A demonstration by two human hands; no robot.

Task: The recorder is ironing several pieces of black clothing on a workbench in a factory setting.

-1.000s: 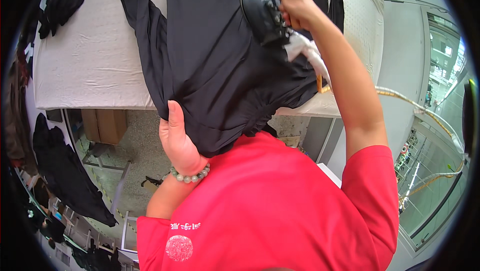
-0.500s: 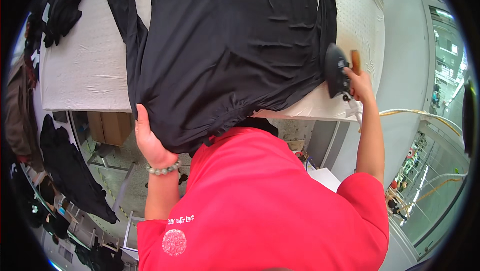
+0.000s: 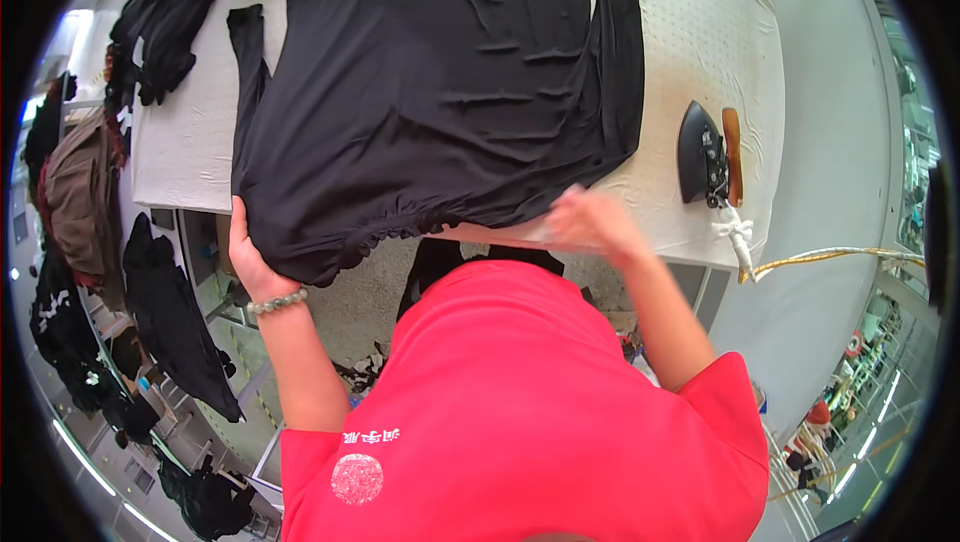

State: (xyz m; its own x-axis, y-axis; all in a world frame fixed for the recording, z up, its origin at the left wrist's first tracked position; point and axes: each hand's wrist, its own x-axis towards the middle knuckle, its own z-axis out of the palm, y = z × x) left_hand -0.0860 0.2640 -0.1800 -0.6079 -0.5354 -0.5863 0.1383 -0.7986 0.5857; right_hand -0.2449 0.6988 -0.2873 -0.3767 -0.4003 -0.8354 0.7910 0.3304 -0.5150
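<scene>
A black long-sleeved garment (image 3: 430,92) lies spread on the padded pale ironing table (image 3: 190,152), its gathered hem hanging over the near edge. At the hem's left corner my left hand (image 3: 258,262) holds the cloth, thumb outside and the other fingers hidden beneath it. My right hand (image 3: 598,224) is smeared by motion beside the right part of the hem, so its fingers are unclear. A dark iron (image 3: 697,154) with a wooden handle rests on the table's right side, out of both hands.
A white-wrapped cord (image 3: 735,234) joins a hose (image 3: 840,253) running right from the iron. More black clothing (image 3: 178,27) lies at the table's far left. Black cloth (image 3: 175,312) and a brown garment (image 3: 85,207) hang at the left. A grey panel (image 3: 825,112) borders the right.
My right hand has let go of the iron and moved left to the hem. The iron now stays on the table. My left hand, still holding the hem corner, appears farther left.
</scene>
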